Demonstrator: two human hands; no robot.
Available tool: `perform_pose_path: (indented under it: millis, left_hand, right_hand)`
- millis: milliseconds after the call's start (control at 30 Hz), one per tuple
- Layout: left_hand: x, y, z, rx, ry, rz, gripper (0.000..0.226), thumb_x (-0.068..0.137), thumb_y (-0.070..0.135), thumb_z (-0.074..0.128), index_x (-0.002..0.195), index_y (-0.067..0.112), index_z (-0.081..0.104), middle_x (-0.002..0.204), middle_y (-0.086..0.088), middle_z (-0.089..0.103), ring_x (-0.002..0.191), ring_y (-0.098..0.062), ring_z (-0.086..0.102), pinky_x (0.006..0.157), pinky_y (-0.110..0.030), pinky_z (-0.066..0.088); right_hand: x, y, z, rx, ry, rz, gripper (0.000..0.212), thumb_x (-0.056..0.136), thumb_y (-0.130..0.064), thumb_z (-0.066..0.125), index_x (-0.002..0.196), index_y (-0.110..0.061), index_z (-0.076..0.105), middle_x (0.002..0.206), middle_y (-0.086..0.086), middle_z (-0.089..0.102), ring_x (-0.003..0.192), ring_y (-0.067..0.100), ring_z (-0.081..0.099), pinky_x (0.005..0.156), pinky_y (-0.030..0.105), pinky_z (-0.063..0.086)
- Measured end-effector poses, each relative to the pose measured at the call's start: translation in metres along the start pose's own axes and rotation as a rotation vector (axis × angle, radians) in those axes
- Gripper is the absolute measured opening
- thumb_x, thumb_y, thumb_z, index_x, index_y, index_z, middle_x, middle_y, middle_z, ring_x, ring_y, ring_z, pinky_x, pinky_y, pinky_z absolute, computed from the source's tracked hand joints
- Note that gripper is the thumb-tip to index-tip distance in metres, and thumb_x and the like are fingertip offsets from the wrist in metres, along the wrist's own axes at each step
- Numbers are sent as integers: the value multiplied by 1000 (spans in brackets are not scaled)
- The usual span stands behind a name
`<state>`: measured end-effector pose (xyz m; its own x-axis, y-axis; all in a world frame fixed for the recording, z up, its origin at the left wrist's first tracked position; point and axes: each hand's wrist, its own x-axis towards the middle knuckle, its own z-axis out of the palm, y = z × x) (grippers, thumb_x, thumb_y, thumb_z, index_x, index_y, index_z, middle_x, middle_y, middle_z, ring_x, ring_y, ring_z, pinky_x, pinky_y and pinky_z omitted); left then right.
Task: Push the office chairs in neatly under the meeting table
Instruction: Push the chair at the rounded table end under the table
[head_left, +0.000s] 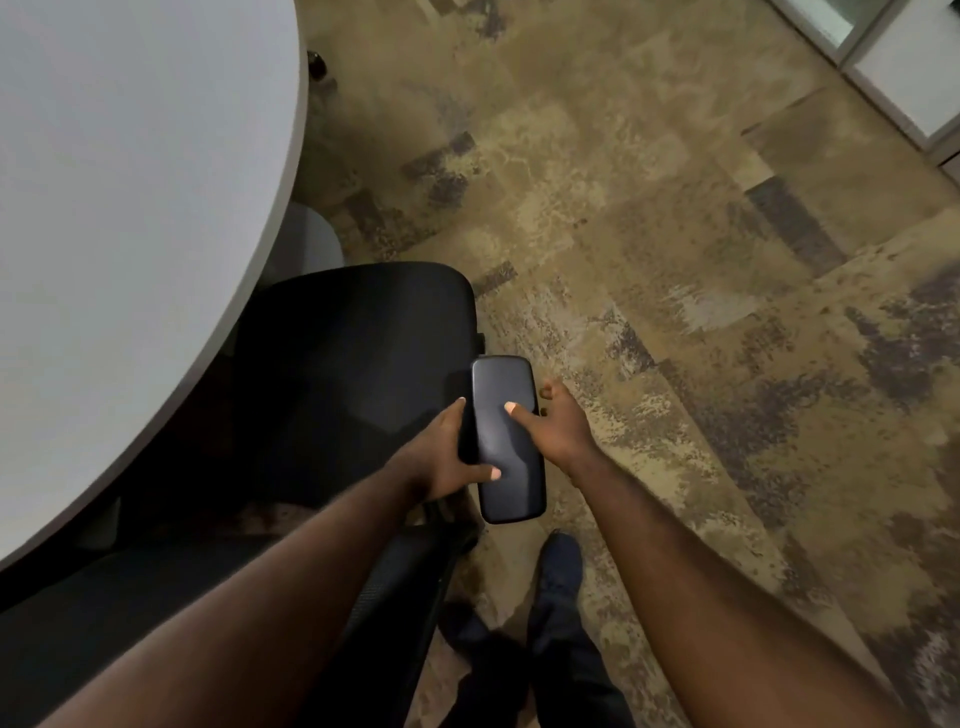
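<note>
Right against the curved edge of the grey meeting table (130, 218) stands a black office chair (353, 353), its seat partly tucked beneath the tabletop on the table's near right side. On the chair's outer side, away from the table, sits its dark padded armrest (506, 436), lying lengthwise and pointing away from the person. The left hand (447, 457) grips the armrest from the table side, fingers curled along its inner edge and thumb pressed on the top near the rear end. The right hand (558, 421) is on the armrest's far side from the table, thumb resting on the pad's top surface, fingers loosely bent over the outer edge; whether they clasp it underneath cannot be told. Behind the armrest, a dark shoe (558, 566) stands on the mottled tan carpet (675, 260).
</note>
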<state>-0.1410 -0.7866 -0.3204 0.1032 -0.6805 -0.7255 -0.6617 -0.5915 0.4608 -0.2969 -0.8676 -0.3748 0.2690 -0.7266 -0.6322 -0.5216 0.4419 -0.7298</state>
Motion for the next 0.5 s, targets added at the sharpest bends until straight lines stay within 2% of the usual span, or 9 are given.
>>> perform_pose_path:
  millis: [67,167,333,500]
  left_hand:
    - [6,-1,11,94,-2,15,128,66,48,82,154,21,-8,163,4,-4,147,-16,11,115,-40,26]
    - [11,-4,20,256,31,52,138,62,50,84,150,28,-20,159,10,-20,147,-16,12,110,-42,35]
    - [16,-9,20,328,67,67,145,57,42,88,148,32,-25,159,10,-22,144,-21,24,106,-46,38]
    - [19,-15,22,346,88,125,145,58,42,89,147,31,-26,158,8,-22,147,-17,16,113,-45,30]
  right_hand:
    - [8,0,3,107,-67,20,53,82,-34,73,125,-10,55,122,8,63,98,17,62,83,34,53]
    - [16,4,7,242,-151,78,47,77,-34,79,116,-16,60,108,4,68,93,18,66,84,43,55]
    - [22,13,15,338,-176,84,63,69,-33,84,123,-16,55,112,3,67,98,19,66,87,44,54]
    - [26,17,18,493,-223,80,65,72,-23,83,128,-22,50,118,3,65,105,20,64,88,44,54]
